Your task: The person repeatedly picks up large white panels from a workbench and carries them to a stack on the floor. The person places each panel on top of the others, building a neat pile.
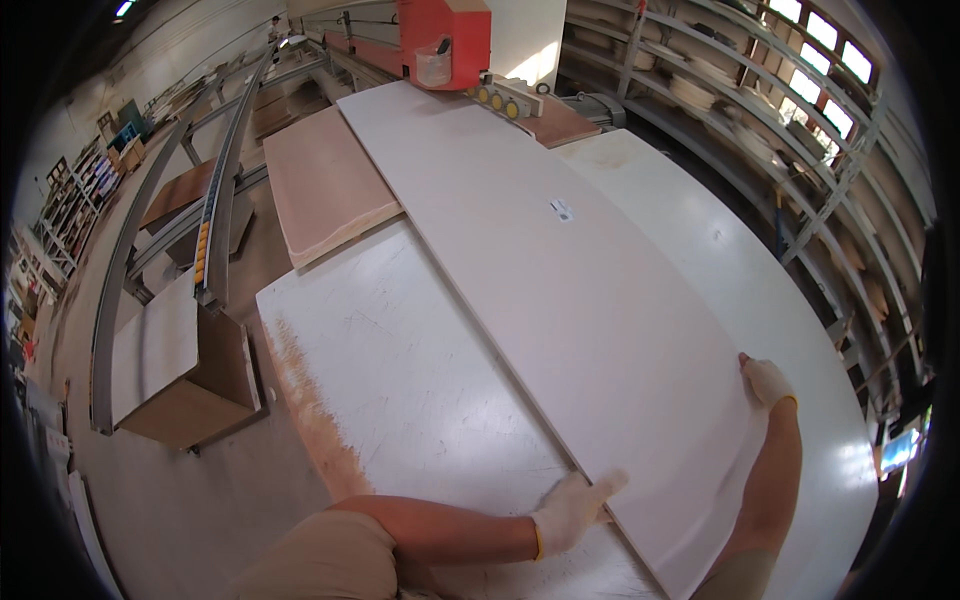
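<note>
A long, pale panel lies lengthwise before me, running from near my body to a red machine. A small label is stuck on its upper face. My left hand, in a white work glove with a yellow cuff, grips the panel's left edge, thumb over the top and fingers mostly hidden underneath. On the opposite long edge, my right hand, gloved alike, is closed at the side, a fingertip showing near the surface; its other fingers are partly hidden. Beneath the panel is a scuffed white worktable.
The red machine with small rollers stands at the panel's far end. A brown board lies left of the panel. Farther left runs a metal rail frame beside a box-like wooden piece. Loaded shelves line the right.
</note>
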`<state>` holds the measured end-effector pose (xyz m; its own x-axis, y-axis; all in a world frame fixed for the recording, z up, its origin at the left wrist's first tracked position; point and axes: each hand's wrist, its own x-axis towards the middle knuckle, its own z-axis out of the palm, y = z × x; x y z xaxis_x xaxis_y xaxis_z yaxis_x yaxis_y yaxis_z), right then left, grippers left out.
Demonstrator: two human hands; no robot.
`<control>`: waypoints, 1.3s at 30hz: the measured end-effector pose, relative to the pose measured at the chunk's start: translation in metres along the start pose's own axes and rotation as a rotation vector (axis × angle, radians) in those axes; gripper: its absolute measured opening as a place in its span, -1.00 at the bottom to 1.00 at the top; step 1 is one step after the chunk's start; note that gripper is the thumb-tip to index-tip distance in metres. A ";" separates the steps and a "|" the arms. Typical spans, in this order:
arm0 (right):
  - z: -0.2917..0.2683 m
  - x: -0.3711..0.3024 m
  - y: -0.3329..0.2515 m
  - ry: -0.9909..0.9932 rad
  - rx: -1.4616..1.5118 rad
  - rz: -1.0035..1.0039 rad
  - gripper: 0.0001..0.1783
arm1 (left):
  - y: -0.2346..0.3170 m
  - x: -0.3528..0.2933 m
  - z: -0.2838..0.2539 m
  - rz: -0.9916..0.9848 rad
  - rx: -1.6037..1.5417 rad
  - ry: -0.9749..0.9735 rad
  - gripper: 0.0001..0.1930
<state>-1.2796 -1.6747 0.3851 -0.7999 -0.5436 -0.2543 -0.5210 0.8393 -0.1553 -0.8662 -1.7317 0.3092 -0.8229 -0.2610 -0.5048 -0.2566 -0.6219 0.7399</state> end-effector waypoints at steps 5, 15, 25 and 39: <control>0.013 -0.025 -0.048 0.032 0.053 -0.038 -0.29 | -0.043 -0.030 0.040 -0.089 -0.358 -0.020 -0.42; 0.082 -0.195 0.060 0.017 -0.392 -0.280 -0.53 | -0.179 -0.108 -0.032 -0.397 -0.842 -0.318 -0.55; 0.173 -0.500 0.081 0.134 0.146 0.343 -0.31 | -0.109 -0.257 -0.125 0.032 -0.758 -0.015 -0.54; 0.244 -0.978 -0.029 0.504 0.260 0.837 -0.55 | -0.204 -0.482 -0.169 -0.099 0.627 -0.359 -0.39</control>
<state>-0.4093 -1.1648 0.4052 -0.9423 0.3314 0.0468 0.2985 0.8955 -0.3300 -0.3317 -1.6038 0.3270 -0.8685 0.1001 -0.4855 -0.4924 -0.0617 0.8682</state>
